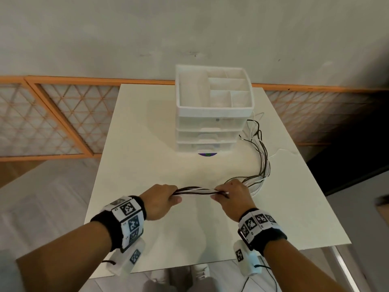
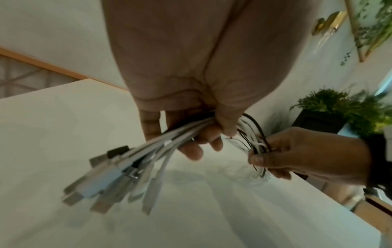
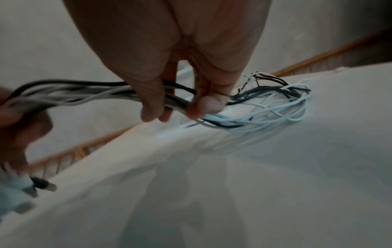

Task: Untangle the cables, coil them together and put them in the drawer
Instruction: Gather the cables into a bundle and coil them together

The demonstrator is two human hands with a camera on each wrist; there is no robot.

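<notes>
Left hand (image 1: 160,199) clenched round one end of cables (image 1: 200,191), plug ends fanning out below fist (image 2: 110,181). Right hand (image 1: 233,197) grips same bundle further along, thumb and fingers closed on it. Bundle spans between hands above worktop (image 1: 147,157); remainder trails in arc on worktop, right of drawer unit (image 1: 210,131). All drawers closed; open divided tray on top.
</notes>
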